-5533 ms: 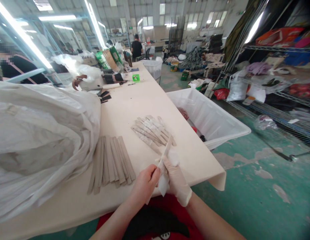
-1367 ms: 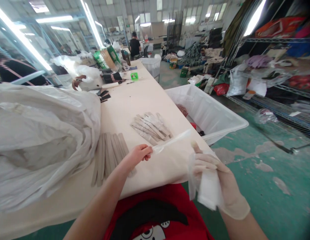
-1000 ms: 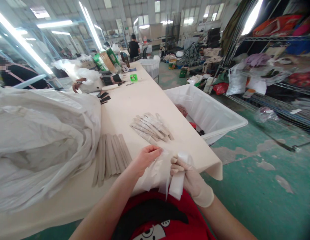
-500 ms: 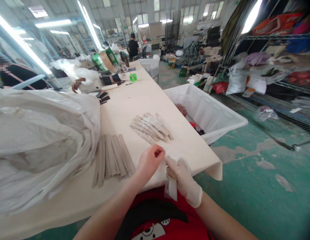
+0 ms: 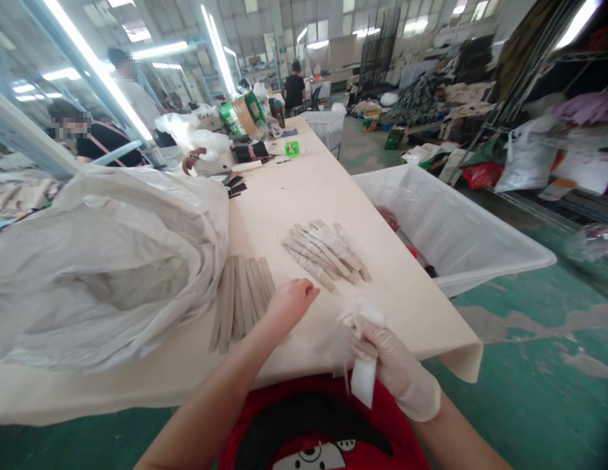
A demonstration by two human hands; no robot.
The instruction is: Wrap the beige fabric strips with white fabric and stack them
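Note:
My bare left hand (image 5: 294,303) is closed over the table between two groups of strips; whatever its curled fingers hold, if anything, is hidden. My right hand (image 5: 389,356), in a pale thin glove, is shut on a white strip (image 5: 363,382) that hangs below the fingers and also shows above them. Blurred clear film (image 5: 333,339) trails to the left of the glove. Beige fabric strips (image 5: 241,297) lie side by side left of my left hand. Beyond it, more strips (image 5: 328,251) with a shiny, film-like cover are fanned out.
A large white plastic sack (image 5: 112,267) covers the table's left side. To the right stands a white bin (image 5: 480,222) with a few things in it. Farther up the cream tabletop (image 5: 304,196) are black pieces (image 5: 235,185) and a small green box (image 5: 292,149). Several people work behind.
My hands have moved apart: the right went right and slightly down with the white strip. The view has turned left, bringing another standing person into sight.

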